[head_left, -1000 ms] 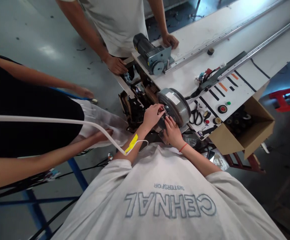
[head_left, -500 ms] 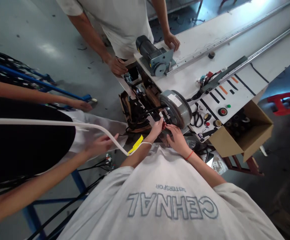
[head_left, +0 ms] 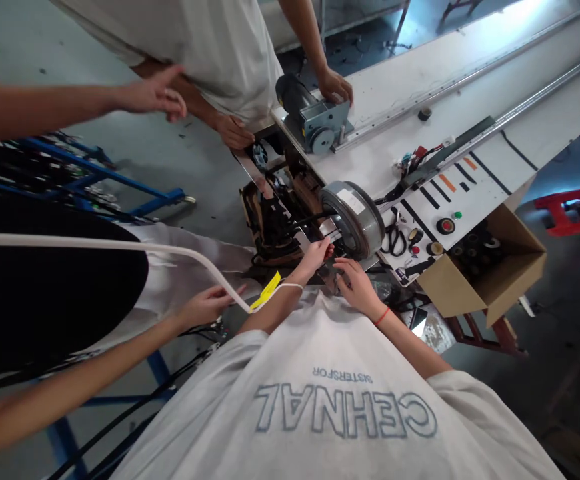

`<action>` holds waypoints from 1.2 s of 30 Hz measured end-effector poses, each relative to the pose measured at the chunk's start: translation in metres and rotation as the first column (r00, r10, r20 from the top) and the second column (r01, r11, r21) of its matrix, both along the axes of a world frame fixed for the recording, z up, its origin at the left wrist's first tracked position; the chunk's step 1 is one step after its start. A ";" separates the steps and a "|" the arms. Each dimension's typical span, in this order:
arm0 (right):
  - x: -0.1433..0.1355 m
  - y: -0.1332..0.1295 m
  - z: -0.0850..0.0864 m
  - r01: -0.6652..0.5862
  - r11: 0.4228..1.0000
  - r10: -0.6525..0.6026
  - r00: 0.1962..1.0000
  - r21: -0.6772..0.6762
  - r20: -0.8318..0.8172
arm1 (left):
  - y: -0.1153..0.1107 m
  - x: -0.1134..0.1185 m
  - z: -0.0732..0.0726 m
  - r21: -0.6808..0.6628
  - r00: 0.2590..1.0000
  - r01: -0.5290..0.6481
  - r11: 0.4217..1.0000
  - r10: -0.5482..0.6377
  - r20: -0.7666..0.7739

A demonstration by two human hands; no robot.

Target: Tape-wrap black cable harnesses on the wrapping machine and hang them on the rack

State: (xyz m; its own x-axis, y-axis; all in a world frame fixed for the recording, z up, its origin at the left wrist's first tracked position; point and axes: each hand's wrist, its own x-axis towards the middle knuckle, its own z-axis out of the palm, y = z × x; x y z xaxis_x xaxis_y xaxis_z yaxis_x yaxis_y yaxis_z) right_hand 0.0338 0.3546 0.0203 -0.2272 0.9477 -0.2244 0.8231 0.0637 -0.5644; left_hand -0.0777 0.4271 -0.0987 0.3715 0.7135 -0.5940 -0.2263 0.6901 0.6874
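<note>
My left hand (head_left: 317,257) is closed in front of a large grey wheel-shaped reel (head_left: 354,219) with a white label. Its fingertips pinch together, and whatever is between them is too small to make out. Just right of it, below the reel, my right hand (head_left: 357,285) has its fingers apart and slightly bent, with nothing visible in it. Black cables (head_left: 304,221) run from the reel's left side over a metal frame (head_left: 260,180) at the table's end. A white cord with a yellow tag (head_left: 266,291) crosses by my left wrist.
A motor on a bracket (head_left: 315,117) stands on the long white table (head_left: 370,157), a co-worker's hand (head_left: 335,85) on it. Scissors (head_left: 396,240), tape rolls and a cardboard box (head_left: 515,257) are at the right. Another person's hand (head_left: 153,93) reaches in from the left.
My hands have drawn slightly apart, and the right has shifted a little down from the reel. The left co-worker's far arm has risen and now points across the co-worker opposite.
</note>
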 end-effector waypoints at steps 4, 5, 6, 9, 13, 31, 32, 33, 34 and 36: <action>-0.005 0.016 -0.018 0.015 0.999 -0.019 0.997 0.048 0.073 | -0.002 0.001 0.001 -0.046 0.998 -0.054 0.997 0.055 0.026; -0.008 0.021 -0.024 0.016 0.998 -0.022 0.994 0.056 0.111 | -0.002 0.002 0.001 -0.051 0.997 -0.070 0.996 0.071 0.021; -0.010 0.027 -0.030 0.011 0.998 -0.020 0.988 0.058 0.156 | -0.002 0.003 0.002 -0.058 0.996 -0.085 0.995 0.087 0.019; -0.016 0.039 -0.046 -0.017 0.999 0.002 0.953 0.046 0.302 | 0.000 0.002 0.001 -0.048 0.996 -0.089 0.995 0.090 0.015; -0.016 0.040 -0.053 -0.056 0.998 0.037 0.916 0.036 0.399 | 0.012 -0.022 0.000 0.098 0.986 0.162 0.982 -0.156 -0.063; -0.012 0.005 -0.022 0.016 1.000 -0.018 0.993 0.019 0.115 | 0.077 -0.040 0.024 0.543 0.533 0.840 -0.014 -0.169 -0.829; -0.011 -0.002 -0.014 0.036 0.999 -0.037 0.997 0.022 0.070 | 0.080 -0.041 0.024 0.528 0.514 0.849 -0.023 -0.196 -0.835; -0.011 -0.008 -0.008 0.060 0.998 -0.061 0.998 0.022 0.029 | 0.084 -0.043 0.024 0.516 0.498 0.856 -0.025 -0.229 -0.836; -0.011 -0.014 -0.003 0.086 0.996 -0.086 0.996 0.017 -0.008 | 0.087 -0.045 0.024 0.510 0.486 0.860 -0.022 -0.268 -0.832; -0.012 -0.022 0.004 0.127 0.992 -0.127 0.989 -0.005 -0.074 | 0.095 -0.050 0.023 0.517 0.479 0.856 -0.013 -0.356 -0.802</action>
